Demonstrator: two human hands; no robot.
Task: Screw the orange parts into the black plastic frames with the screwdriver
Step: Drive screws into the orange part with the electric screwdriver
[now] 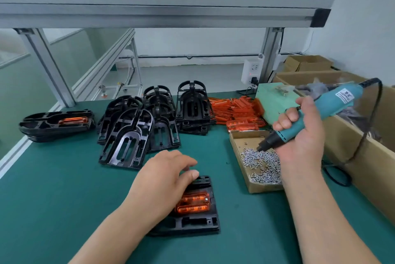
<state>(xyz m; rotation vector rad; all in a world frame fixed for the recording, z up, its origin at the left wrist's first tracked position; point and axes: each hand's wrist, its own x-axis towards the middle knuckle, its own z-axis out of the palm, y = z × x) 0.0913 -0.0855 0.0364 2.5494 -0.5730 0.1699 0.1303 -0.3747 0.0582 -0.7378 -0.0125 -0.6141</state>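
Note:
A black plastic frame (198, 221) lies near the front of the green mat with an orange part (193, 202) seated in it. My left hand (162, 180) rests on top of this frame and holds it down, fingers bent over its far edge. My right hand (299, 135) grips a teal electric screwdriver (333, 101), tilted with its black tip (261, 148) down among the silver screws (261, 165) in a shallow cardboard tray (254, 188). Loose black frames (136, 133) are piled behind. A heap of orange parts (235, 110) lies beyond the tray.
A stack of frames with an orange part fitted (57, 122) sits at the far left. Long cardboard boxes (363, 152) line the right edge, and the screwdriver's black cable (367, 135) hangs over them. An aluminium shelf frame (149, 11) spans overhead.

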